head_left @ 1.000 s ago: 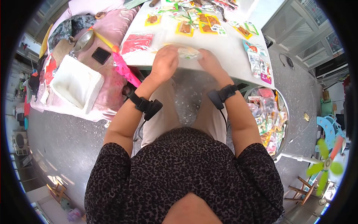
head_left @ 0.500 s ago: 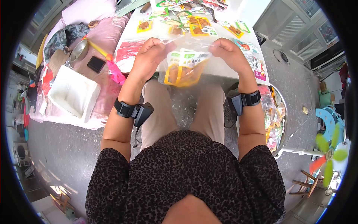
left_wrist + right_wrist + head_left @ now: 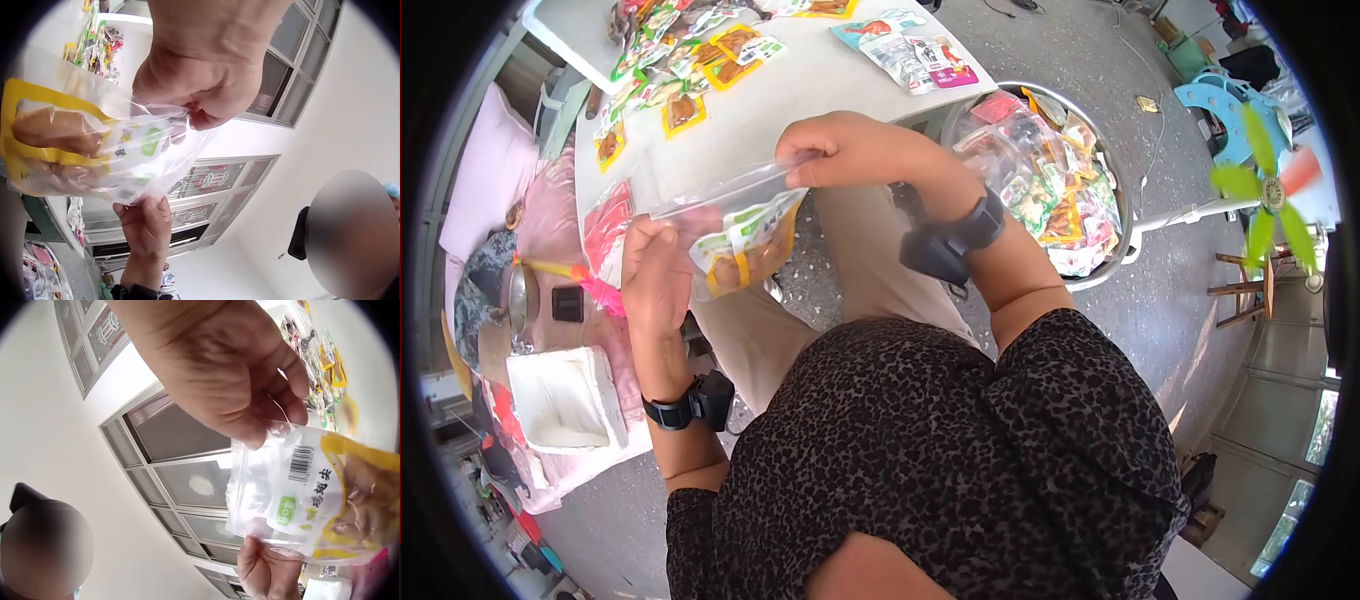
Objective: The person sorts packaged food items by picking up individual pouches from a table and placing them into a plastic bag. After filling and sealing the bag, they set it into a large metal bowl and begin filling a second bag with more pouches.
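Observation:
A clear plastic bag (image 3: 730,192) hangs between both hands in front of the table's edge. Inside it are yellow-bordered snack packets (image 3: 745,262) with brown food showing through. My left hand (image 3: 652,275) pinches the bag's top edge at one corner, and the right hand (image 3: 845,150) pinches the opposite corner, a little higher in the head view. Through the plastic, the right wrist view shows a packet's barcode (image 3: 302,464) and green label. The left wrist view shows the packets' yellow lower part (image 3: 59,131) sagging away from the hands.
On the white table (image 3: 800,75) lie a heap of snack packets (image 3: 675,60), red packets (image 3: 608,232) and silver packets (image 3: 905,55). A round metal tub (image 3: 1122,215) full of bagged packets stands to the right. A white foam box (image 3: 565,400) rests on the pink bed at left.
The bag came up from low over the table edge and now hangs stretched between the hands. The head view has turned toward the right, bringing the tub nearer the middle.

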Motion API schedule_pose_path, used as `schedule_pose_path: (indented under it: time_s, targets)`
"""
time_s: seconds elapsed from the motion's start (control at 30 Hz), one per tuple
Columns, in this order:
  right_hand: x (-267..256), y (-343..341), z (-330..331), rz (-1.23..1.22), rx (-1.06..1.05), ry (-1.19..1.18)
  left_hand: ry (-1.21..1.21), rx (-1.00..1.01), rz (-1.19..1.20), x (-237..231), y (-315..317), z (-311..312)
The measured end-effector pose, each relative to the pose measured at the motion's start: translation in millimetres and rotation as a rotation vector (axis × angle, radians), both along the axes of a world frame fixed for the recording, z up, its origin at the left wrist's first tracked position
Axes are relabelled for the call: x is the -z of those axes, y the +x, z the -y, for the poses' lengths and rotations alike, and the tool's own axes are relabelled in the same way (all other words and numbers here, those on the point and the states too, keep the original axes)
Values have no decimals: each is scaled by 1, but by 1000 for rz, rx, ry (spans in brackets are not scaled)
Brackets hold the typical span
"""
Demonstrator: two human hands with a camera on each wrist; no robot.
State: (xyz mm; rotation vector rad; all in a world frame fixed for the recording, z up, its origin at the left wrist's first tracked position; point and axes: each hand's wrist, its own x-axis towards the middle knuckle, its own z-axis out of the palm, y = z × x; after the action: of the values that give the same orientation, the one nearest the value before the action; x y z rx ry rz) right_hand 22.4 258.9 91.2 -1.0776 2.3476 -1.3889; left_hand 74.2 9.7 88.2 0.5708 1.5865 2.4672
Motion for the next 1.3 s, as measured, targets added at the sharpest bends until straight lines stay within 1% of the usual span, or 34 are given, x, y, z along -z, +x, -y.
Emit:
schedule_pose_path:
  time_s: [0.03, 0.07, 0.17, 0.2, 0.3, 0.43, 0.5, 0.53, 0.6, 0.63, 0.67, 0.73, 0.77, 0.83, 0.87, 0.93, 0.97, 1.0, 1.1, 1.17, 1.23, 1.3]
  targets:
    - [3, 6, 0, 34, -32, 8, -14, 20, 13, 3, 1, -2]
    - [4, 11, 0, 1, -44, 36, -28, 40, 26, 8, 1, -3]
    - [15, 20, 0, -37, -77, 18, -22, 59, 78, 15, 5, -9]
    - [11, 28, 0, -70, -50, 21, -7, 69, 89, 15, 6, -12]
    - [27, 37, 2, -243, -5, -4, -2, 88, 119, 14, 8, -20]
    - [20, 42, -16, -160, 25, -38, -33, 133, 113, 21, 4, -25]
    - [13, 44, -33, -131, 65, -11, -77, 143, 87, 38, -1, -20]
    - [11, 45, -44, -125, 115, 20, -97, 147, 73, 45, -3, -20]
    - [8, 47, -72, -115, 208, 83, -191, 107, 141, 48, -6, -27]
    - [10, 50, -88, -102, 270, 43, -237, 84, 173, 50, -7, -30]
    - [13, 55, -104, -89, 333, 3, -272, 67, 226, 58, -9, -28]
    - [10, 69, -133, 34, 529, 124, -344, 31, 331, 87, -18, -13]
    - [13, 75, -148, 59, 592, 142, -398, 18, 379, 100, -20, -7]
    - [29, 86, -175, 109, 717, 177, -506, -11, 475, 126, -23, 5]
    - [36, 90, -187, 122, 763, 173, -603, -24, 469, 142, -24, 13]
    - [54, 101, -210, 151, 854, 162, -657, 2, 472, 160, -22, 23]
    - [64, 106, -224, 206, 908, 149, -684, 14, 473, 166, -21, 26]
    - [75, 110, -240, 262, 961, 135, -646, -3, 486, 162, -19, 22]
    - [113, 123, -298, 408, 1107, 104, -637, 14, 507, 163, -21, 19]
    - [132, 127, -341, 500, 1227, 175, -654, 33, 494, 167, -23, 22]
    - [144, 129, -386, 508, 1304, 215, -662, 34, 502, 168, -22, 24]
    - [142, 125, -418, 363, 1401, 391, -658, 10, 533, 166, -22, 25]
